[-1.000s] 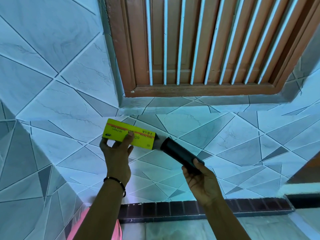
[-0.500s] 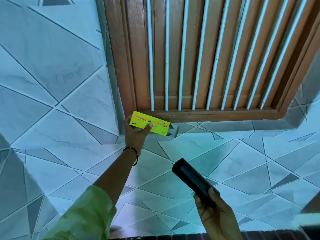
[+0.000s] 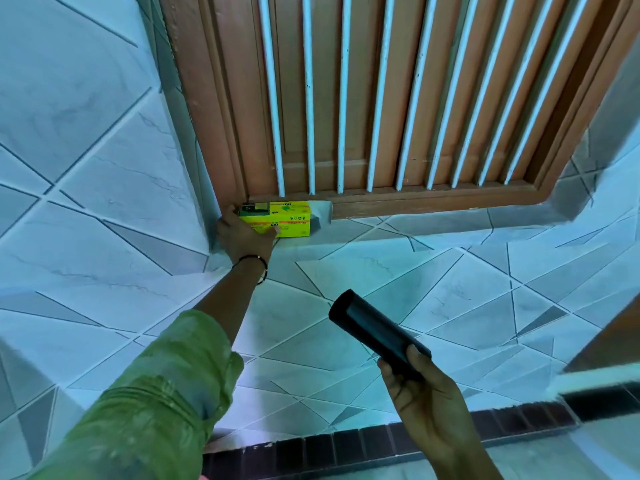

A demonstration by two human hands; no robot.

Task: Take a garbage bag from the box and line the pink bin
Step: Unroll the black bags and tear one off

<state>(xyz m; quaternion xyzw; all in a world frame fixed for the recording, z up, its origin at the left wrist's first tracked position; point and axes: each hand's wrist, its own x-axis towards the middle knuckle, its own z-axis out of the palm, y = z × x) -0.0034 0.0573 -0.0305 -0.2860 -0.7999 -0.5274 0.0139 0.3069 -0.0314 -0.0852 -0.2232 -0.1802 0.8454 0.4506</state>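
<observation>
The yellow-green garbage bag box (image 3: 289,218) lies on the tiled window ledge, in its left corner against the wooden frame. My left hand (image 3: 242,235) is stretched out to it and grips its left end, thumb across the front face. Lower right, my right hand (image 3: 424,389) grips a black roll of garbage bags (image 3: 372,329) by its near end; the roll points up and to the left. The pink bin is out of view.
A brown wooden window (image 3: 381,98) with white vertical bars fills the top. Pale tiled wall (image 3: 86,150) surrounds it. A dark tile strip (image 3: 346,445) runs along the bottom. A brown object (image 3: 616,337) sits at the right edge.
My left hand carried the box up and away from the roll and set it on the window ledge. The roll came free of the box and stays in my right hand.
</observation>
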